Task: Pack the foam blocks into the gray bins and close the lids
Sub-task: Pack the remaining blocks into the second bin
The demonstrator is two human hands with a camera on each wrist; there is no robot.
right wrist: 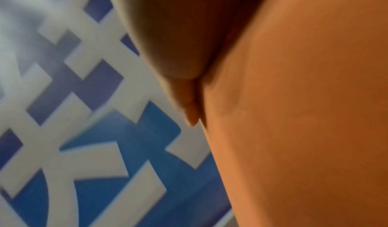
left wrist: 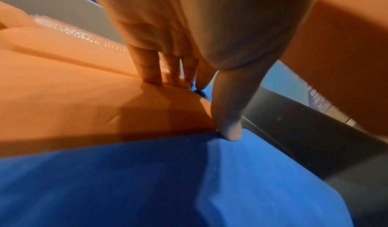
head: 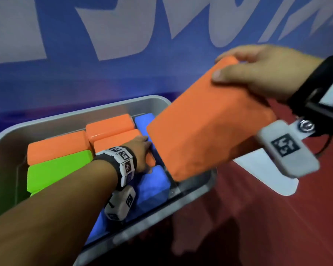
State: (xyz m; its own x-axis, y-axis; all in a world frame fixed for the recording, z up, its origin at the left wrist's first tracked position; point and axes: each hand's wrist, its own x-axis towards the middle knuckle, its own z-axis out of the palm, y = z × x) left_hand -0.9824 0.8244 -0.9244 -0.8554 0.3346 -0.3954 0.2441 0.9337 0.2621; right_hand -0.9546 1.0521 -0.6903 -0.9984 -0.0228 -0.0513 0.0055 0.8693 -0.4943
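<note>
A gray bin (head: 6,160) holds several foam blocks: orange blocks (head: 108,124) at the back, a green block (head: 56,171) at the left, and blue blocks (head: 154,185) at the right. My left hand (head: 146,150) reaches into the bin. In the left wrist view its straight fingers (left wrist: 151,71) press on an orange block (left wrist: 73,106), with the thumb at the seam with a blue block (left wrist: 147,180). My right hand (head: 225,67) grips a large flat orange block (head: 206,127) by its far end, tilted in the air over the bin's right side. The block fills the right wrist view (right wrist: 304,114).
A blue wall banner (head: 65,73) with big white letters stands right behind the bin. The bin sits on a red surface (head: 258,227) that extends to the right, with a white patch (head: 267,175) on it. No lid is in view.
</note>
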